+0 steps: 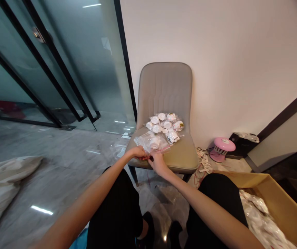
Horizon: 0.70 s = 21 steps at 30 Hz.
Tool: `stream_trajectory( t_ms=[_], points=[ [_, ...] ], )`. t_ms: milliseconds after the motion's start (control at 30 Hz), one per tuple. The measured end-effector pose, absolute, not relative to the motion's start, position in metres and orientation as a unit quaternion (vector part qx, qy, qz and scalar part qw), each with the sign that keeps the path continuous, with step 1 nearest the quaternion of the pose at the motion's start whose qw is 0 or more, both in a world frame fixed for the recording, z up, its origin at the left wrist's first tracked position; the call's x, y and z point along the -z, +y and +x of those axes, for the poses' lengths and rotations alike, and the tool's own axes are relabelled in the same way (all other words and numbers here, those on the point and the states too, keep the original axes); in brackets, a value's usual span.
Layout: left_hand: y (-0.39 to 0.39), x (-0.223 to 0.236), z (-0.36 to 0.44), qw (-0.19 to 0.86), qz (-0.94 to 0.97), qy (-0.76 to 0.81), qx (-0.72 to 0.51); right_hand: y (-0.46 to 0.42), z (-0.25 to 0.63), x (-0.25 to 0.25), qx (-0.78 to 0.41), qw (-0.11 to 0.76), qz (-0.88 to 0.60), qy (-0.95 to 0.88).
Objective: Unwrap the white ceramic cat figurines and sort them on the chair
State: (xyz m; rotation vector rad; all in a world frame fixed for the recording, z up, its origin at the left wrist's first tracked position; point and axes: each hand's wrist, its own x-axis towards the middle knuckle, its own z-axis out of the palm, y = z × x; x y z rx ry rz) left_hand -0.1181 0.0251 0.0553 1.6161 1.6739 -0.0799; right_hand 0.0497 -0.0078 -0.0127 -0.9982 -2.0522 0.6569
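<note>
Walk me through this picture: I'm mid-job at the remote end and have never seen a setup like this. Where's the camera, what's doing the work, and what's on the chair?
There is no robot here. A person works with two bare hands, and the one picture comes from a camera worn on their head, looking forward and down, so their arms and knees show too. On the seat of the chair lies a cluster of white pieces in clear wrapping. Nearer the person is a clear bag with a reddish strip. The left hand and right hand meet at its near edge; exactly what the fingers pinch is too small to tell. An open box stands at the right.
</note>
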Motion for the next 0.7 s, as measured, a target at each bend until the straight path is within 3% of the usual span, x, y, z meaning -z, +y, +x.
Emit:
stream_trajectory(
  t_ms=[700],
  points=[
    [0.0239, -0.0576, -0.113, 0.37, 0.634, 0.677, 0.051, -0.011, 0.0572, 0.0085, -0.249, 0.39, -0.38, -0.801]
  ],
)
